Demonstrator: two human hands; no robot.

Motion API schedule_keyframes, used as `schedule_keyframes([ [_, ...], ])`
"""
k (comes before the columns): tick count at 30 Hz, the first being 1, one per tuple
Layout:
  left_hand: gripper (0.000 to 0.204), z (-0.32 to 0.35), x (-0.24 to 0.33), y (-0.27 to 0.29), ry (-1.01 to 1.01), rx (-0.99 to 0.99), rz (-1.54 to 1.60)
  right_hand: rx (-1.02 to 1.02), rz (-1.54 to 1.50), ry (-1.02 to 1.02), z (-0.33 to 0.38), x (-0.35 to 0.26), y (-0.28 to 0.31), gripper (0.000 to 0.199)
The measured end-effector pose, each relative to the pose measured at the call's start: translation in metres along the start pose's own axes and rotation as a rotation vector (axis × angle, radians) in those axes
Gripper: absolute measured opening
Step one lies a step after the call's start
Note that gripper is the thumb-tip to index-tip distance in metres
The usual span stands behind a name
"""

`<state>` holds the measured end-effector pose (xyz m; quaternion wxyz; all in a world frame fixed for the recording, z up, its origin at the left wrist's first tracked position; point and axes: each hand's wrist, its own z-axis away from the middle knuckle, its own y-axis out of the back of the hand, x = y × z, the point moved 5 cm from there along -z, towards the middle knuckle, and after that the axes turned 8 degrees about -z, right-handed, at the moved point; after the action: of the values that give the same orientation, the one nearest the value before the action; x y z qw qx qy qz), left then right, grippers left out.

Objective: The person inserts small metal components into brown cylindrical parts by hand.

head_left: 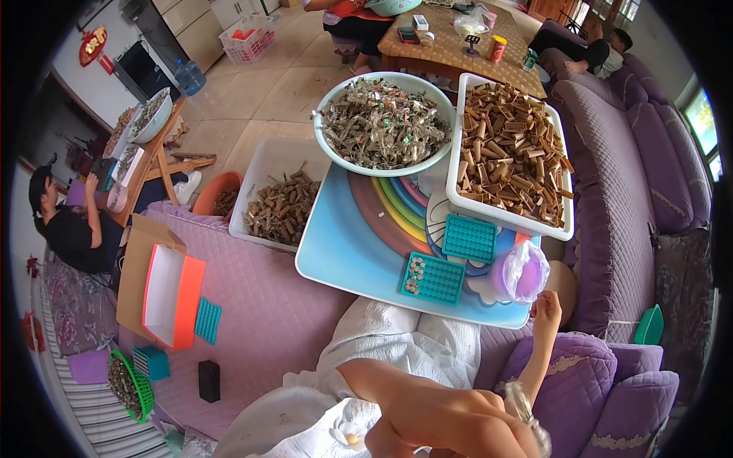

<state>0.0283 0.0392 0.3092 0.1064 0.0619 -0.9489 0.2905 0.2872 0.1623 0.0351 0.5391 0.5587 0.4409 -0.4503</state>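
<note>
At the right edge of the blue table, my right hand is closed with fingertips together; anything in them is too small to make out. It is beside a purple bowl lined with a clear plastic bag. My left arm is bent across the lower edge, close to the camera, with the left hand curled down and its fingers hidden. On the table lie two teal trays with rows of small pits. The nearer tray has several pale round pieces along its left side; the farther tray shows none.
A light-blue basin of shredded scraps and a white tub of brown curved pieces occupy the table's far side. Left are a grey tub, an orange-red box and a black block. Other people sit farther off.
</note>
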Motion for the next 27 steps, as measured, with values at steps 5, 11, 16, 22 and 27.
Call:
schedule_keyframes([
  [5,0.068,0.005,0.002,-0.003,-0.02,-0.384,0.087,0.015,-0.043,-0.004,0.0,0.0,0.001,0.008],
  [11,0.066,0.0,0.004,-0.007,-0.118,-0.199,0.173,0.006,-0.059,0.015,0.002,0.001,-0.007,0.008],
  [16,0.064,0.01,-0.003,-0.001,-0.113,-0.073,0.317,0.062,-0.044,0.018,0.004,0.004,-0.003,0.008],
  [22,0.062,0.02,-0.009,0.021,-0.073,-0.001,0.383,0.146,-0.146,0.045,0.004,0.005,0.004,0.009],
  [27,0.07,0.011,-0.007,0.002,-0.049,-0.028,0.493,0.145,-0.2,0.047,0.004,0.009,-0.001,0.009],
])
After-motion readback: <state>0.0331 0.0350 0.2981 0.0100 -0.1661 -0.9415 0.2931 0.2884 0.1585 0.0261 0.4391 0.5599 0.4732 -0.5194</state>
